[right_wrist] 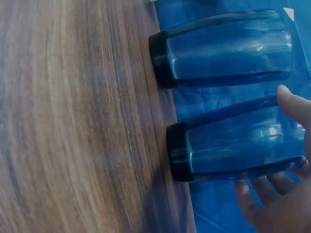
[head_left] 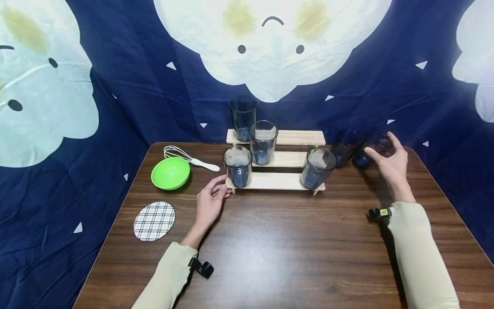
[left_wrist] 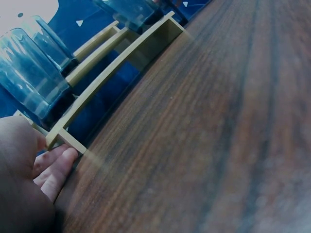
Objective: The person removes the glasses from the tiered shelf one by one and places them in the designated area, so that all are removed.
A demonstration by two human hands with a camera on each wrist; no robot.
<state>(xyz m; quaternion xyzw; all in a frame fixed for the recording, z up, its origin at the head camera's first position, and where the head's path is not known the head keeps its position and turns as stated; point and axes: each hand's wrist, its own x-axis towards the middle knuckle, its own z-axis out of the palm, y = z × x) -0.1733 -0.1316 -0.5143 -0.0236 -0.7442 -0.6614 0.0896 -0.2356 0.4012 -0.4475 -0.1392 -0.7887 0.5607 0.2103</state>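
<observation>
Four blue glasses already stand on the stepped wooden rack (head_left: 275, 161): one on the top step (head_left: 243, 116), one on the middle (head_left: 263, 141), two on the bottom, left (head_left: 237, 166) and right (head_left: 317, 168). Two more wait on the table (head_left: 293, 240) beside the rack's right end, so by the look of it the job is about two-thirds done.

The right hand (head_left: 390, 165) is at the nearer waiting glass (head_left: 376, 148), fingers spread and curving round it; the wrist view shows fingertips (right_wrist: 291, 102) on the glass wall, the grip not fully closed. The other waiting glass (head_left: 345, 148) stands just beside it, close enough to get knocked.

The left hand (head_left: 210, 201) steadies the rack's bottom left corner, fingers relaxed against the wood.

Off to the left lie a green bowl (head_left: 170, 173), a whisk (head_left: 189, 158) and a plaid coaster (head_left: 154, 221), well clear of the action.
</observation>
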